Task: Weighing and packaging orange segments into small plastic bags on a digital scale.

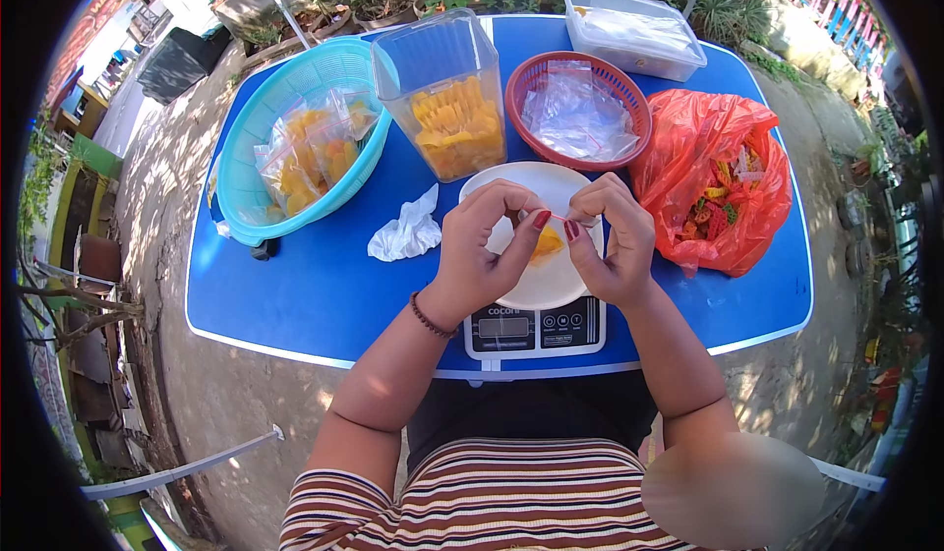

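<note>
Above a white plate (549, 297), my left hand (490, 245) and my right hand (616, 245) pinch the red-striped top edge of a small clear zip bag (547, 245). Yellow-orange pieces show inside the bag, which hangs between my thumbs. Under the plate is a digital kitchen scale (535, 333), its control panel facing me. Behind the plate stand a clear plastic container (457, 123) of yellow-orange pieces and a red-brown basket (516, 127) with clear zip bags. Crumpled white tissue (408, 230) lies left of my left hand.
On the blue table (317, 308), a turquoise basket (243, 212) at the left holds filled zip bags (317, 153). A red plastic bag (678, 153) with colourful pieces (715, 208) sits at the right. A clear lidded box (638, 35) stands at the back right, near potted plants.
</note>
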`<action>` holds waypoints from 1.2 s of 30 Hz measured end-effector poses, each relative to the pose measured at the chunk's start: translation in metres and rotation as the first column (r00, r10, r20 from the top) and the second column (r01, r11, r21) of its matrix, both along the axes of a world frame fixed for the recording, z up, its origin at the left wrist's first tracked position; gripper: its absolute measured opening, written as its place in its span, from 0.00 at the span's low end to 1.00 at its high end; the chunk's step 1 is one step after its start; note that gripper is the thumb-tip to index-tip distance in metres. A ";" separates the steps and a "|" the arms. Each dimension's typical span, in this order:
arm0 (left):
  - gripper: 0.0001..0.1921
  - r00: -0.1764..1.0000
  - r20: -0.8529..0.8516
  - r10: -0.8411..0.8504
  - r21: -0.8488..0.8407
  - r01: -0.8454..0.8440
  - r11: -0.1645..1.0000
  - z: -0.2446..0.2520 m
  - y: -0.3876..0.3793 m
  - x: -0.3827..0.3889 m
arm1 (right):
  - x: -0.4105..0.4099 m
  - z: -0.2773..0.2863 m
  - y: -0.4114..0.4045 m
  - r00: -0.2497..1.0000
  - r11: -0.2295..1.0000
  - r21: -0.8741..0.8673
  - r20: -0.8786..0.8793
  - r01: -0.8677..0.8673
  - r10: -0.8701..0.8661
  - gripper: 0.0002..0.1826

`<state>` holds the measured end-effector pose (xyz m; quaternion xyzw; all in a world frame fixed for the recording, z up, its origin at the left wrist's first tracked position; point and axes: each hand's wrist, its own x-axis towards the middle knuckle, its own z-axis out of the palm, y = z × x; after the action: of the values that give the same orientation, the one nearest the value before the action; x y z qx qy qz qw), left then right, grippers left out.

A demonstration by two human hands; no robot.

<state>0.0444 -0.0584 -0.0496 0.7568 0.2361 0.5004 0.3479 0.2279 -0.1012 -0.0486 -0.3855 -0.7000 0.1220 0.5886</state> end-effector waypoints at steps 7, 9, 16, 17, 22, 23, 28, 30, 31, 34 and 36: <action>0.04 0.998 -0.049 -0.040 0.030 0.041 0.999 0.000 0.000 0.001 | -0.003 0.000 -0.001 0.998 0.997 0.045 0.031 0.061 -0.063 0.06; 0.05 0.992 -0.124 0.005 0.117 0.009 0.993 0.001 0.000 0.000 | -0.003 -0.001 0.000 0.995 0.998 0.042 0.083 0.057 -0.060 0.06; 0.04 0.990 -0.116 0.080 0.207 -0.055 0.977 0.000 0.003 0.001 | -0.003 -0.002 0.000 0.983 0.988 0.104 0.129 0.117 -0.130 0.06; 0.04 0.995 -0.057 0.085 0.186 -0.073 0.980 -0.001 0.005 -0.001 | -0.004 -0.002 0.001 0.987 0.990 0.071 0.091 0.125 -0.131 0.06; 0.03 0.998 0.035 0.058 0.083 -0.061 0.995 -0.006 0.007 -0.002 | -0.003 -0.008 0.003 0.996 0.996 -0.016 -0.014 0.092 -0.092 0.08; 0.05 1.000 0.023 0.011 -0.012 -0.011 1.000 -0.003 0.006 -0.003 | -0.003 -0.011 0.002 0.995 0.995 -0.055 -0.065 0.078 -0.082 0.08; 0.09 0.999 -0.015 -0.040 -0.109 0.038 0.993 0.000 0.007 -0.003 | 0.000 -0.020 0.004 0.916 0.987 -0.161 -0.397 -0.006 -0.059 0.11; 0.12 1.000 -0.001 0.013 0.013 -0.013 1.000 0.000 0.009 0.003 | 0.004 -0.022 0.008 0.918 0.986 -0.165 -0.393 -0.009 -0.057 0.08; 0.12 1.000 -0.002 0.012 0.015 -0.012 1.000 -0.003 0.009 0.003 | 0.004 -0.022 0.008 0.920 0.985 -0.175 -0.388 -0.011 -0.058 0.09; 0.16 0.998 -0.010 0.054 -0.094 -0.055 0.994 -0.010 0.012 0.001 | -0.004 -0.015 0.008 0.969 0.993 -0.115 -0.243 0.012 -0.040 0.17; 0.18 0.998 0.042 0.055 -0.154 -0.048 0.987 -0.010 0.013 0.000 | -0.006 -0.018 0.008 0.971 0.995 -0.103 -0.240 -0.015 -0.010 0.21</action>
<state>0.0446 -0.0450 -0.0596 0.7098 0.2854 0.5069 0.3973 0.2218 -0.0936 -0.0662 -0.3972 -0.6169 0.2046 0.6479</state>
